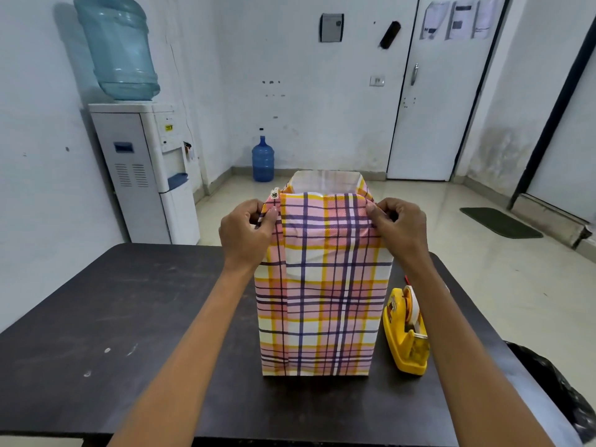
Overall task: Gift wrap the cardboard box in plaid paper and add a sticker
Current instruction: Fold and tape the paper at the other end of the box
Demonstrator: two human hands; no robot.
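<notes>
Hiding box inside plaid paper [322, 285], standing tall mid table [129, 317], top end gaping open. Pinching paper's top corners w/ L hand [246, 229] & R hand [400, 225], fingers curled tight. Prob creasing & tearing easy, so holding by folded edges. Counting 1 box, 1 sticker [274, 194], 1 tape holder [407, 330].

Person seen as two arms only. Left forearm [193, 333] and right forearm [458, 333]: bare along the whole visible length, down to the lower edge of the view, slender, narrowing toward the wrist. Left hand [246, 227] and right hand [400, 225]: bare. Fingers [254, 208]: slim, knuckle creases visible. Thumbnails: short, plain-looking, trimmed close to the tip; finer detail cannot be made out.
</notes>
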